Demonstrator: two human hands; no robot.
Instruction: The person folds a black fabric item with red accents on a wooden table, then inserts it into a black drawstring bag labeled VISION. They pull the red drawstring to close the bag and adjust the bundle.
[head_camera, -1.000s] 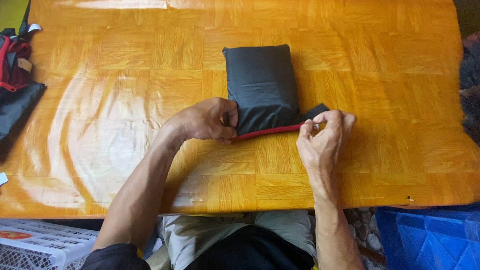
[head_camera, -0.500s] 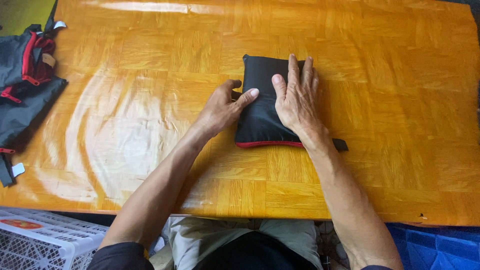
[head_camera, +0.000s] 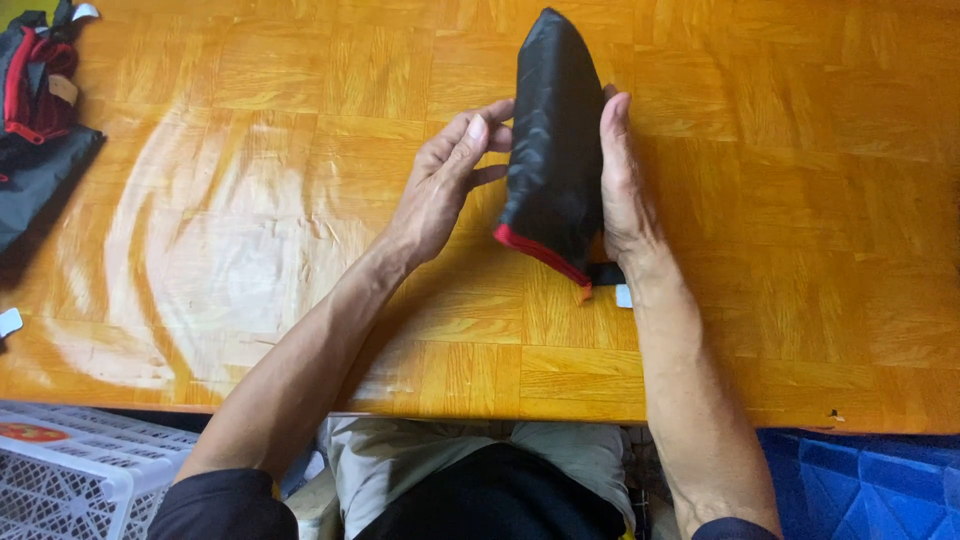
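Holding the folded black pouch (head_camera: 553, 150) between both palms, right hand (head_camera: 622, 180) and left hand (head_camera: 443, 185) grasping; long axis toward the table's (head_camera: 250, 150) far edge.

A black fabric pouch (head_camera: 553, 150) with a red-trimmed lower edge stands lifted on edge above the orange wooden table (head_camera: 250, 250), pressed between both hands. The left hand (head_camera: 445, 185) touches its left face with thumb and fingertips; the right hand (head_camera: 622, 185) lies flat against its right face. A black-and-red bag (head_camera: 40, 110) lies at the table's far left corner. A white plastic crate (head_camera: 70, 470) and a blue bin (head_camera: 870, 485) sit below the near edge.
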